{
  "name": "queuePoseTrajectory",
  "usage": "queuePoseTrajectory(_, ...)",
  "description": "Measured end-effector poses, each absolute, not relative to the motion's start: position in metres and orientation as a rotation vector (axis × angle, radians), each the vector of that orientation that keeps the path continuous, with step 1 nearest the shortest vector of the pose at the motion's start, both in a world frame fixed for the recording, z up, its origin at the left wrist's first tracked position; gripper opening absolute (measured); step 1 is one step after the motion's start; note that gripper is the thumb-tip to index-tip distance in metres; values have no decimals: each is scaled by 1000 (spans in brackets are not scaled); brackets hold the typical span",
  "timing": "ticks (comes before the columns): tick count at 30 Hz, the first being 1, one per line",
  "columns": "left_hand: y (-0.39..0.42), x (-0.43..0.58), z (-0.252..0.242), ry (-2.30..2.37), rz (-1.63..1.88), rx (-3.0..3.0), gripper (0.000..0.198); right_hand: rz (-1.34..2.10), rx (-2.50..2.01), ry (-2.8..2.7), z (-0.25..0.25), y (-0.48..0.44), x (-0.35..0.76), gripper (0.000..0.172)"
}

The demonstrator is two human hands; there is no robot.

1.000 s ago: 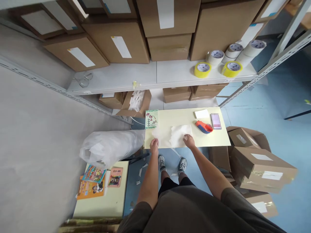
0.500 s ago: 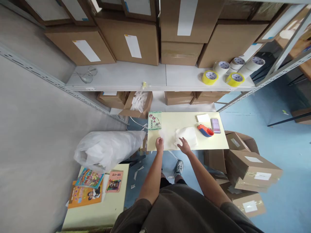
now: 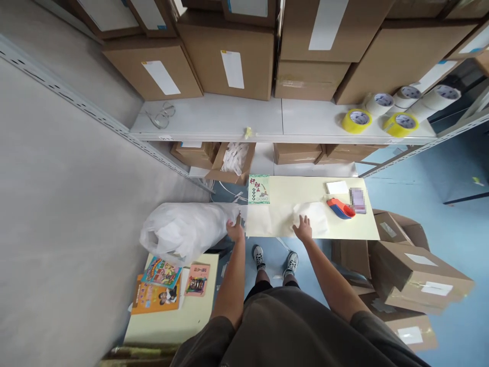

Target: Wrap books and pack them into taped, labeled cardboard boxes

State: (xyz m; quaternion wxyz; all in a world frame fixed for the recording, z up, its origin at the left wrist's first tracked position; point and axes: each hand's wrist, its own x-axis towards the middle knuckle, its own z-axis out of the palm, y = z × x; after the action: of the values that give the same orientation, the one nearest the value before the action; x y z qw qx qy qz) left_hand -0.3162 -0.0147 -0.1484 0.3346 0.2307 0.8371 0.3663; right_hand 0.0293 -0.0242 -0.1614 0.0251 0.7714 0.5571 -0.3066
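Observation:
My left hand (image 3: 236, 230) is just off the left edge of the pale yellow table (image 3: 286, 188), beside the narrow end of a big white plastic bag (image 3: 187, 227). Its thumb and fingers are apart, and whether it touches the bag I cannot tell. A thin translucent sheet (image 3: 259, 220) lies flat on the table to the right of this hand. With fingers spread, my right hand (image 3: 303, 229) rests at the left part of a pile of white sheets (image 3: 317, 216). A green-bordered booklet (image 3: 259, 189) lies at the table's back left corner.
Right of the pile are a red and blue tape dispenser (image 3: 341, 208), a white pad (image 3: 336, 187) and a blurred purple item (image 3: 357, 200). Cartons (image 3: 420, 275) stand on the right floor. Behind, a shelf (image 3: 229, 114) holds boxes and tape rolls. Books (image 3: 156, 295) lie on the lower left table.
My left hand has moved left from the table to the bag's end, leaving the translucent sheet flat on the table. My right hand now rests on the white pile. The view has shifted left.

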Motion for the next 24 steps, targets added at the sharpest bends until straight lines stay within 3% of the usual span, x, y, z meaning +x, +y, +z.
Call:
queuePoseTrajectory(2,9,-330,-143,2298,910,661,48,-1013,2347,1973,-158,2,3,71)
queuePoseTrajectory(5,57,-334,-142,2114,818,932,42,-1219,2175,2211,-157,49,-46,67)
queuePoseTrajectory(10,132,-327,-160,1861,574,960,21,-1395,2037,2098,-168,101,-111,71)
queuePoseTrajectory(19,173,-329,-173,1726,573,934,28,-1480,2101,2052,-182,102,-109,78)
queuePoseTrajectory(24,167,-319,-145,1455,702,869,39,-1837,2448,1818,-157,112,-98,75)
